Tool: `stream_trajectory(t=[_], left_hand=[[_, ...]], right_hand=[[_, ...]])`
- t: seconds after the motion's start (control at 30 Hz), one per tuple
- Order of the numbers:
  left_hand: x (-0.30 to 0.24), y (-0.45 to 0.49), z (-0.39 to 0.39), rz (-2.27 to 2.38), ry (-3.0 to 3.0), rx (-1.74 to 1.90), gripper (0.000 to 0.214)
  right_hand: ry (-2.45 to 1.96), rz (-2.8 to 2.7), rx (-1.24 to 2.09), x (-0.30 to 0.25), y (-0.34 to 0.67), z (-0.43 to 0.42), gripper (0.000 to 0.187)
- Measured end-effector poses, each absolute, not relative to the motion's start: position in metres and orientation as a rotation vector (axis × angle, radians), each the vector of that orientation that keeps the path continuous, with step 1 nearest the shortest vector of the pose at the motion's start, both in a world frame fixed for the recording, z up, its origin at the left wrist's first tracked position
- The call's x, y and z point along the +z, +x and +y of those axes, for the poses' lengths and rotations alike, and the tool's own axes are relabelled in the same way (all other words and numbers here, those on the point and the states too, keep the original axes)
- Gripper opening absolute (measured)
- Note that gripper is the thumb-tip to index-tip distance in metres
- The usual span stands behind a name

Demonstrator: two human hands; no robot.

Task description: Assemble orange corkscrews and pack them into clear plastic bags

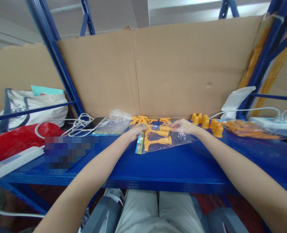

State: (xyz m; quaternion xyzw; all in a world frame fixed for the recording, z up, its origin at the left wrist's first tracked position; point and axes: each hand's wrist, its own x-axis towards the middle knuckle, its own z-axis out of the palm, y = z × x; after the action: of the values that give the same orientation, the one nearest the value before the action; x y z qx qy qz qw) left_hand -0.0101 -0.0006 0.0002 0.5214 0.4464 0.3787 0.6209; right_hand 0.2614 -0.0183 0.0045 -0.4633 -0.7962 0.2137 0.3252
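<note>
A clear plastic bag (176,142) with a colourful header strip (139,144) lies on the blue shelf in front of me. Orange plastic pieces (166,140), each with a handle-like end and a cup-like end, show through it. My left hand (135,131) is closed on the bag near the top of its header. At the bag's far right side, my right hand (183,125) pinches another orange piece (166,128). Its fingertips are partly hidden, and I cannot tell whether that piece is inside the bag. Loose orange handle pieces (140,120) lie just behind my hands.
Several orange cups (205,122) stand at the right, beside a filled bag of orange parts (250,129). Flat clear bags (111,126), a phone (94,123) and white cables (79,124) lie at the left. A cardboard panel (172,71) rises behind the shelf.
</note>
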Motion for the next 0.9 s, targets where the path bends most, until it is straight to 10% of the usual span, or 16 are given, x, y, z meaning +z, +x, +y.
stream_trajectory(t=[0.53,0.9], left_hand=[[0.002,-0.004,-0.006,1.104,0.985,0.805,0.029],[-0.006,-0.008,0.008,1.048,0.940,0.806,0.031]], right_hand=[[-1.245,-1.285,1.099,0.005,0.238,-0.029,0.015],[-1.885,-1.930,0.211,0.024,0.253,-0.041,0.023]])
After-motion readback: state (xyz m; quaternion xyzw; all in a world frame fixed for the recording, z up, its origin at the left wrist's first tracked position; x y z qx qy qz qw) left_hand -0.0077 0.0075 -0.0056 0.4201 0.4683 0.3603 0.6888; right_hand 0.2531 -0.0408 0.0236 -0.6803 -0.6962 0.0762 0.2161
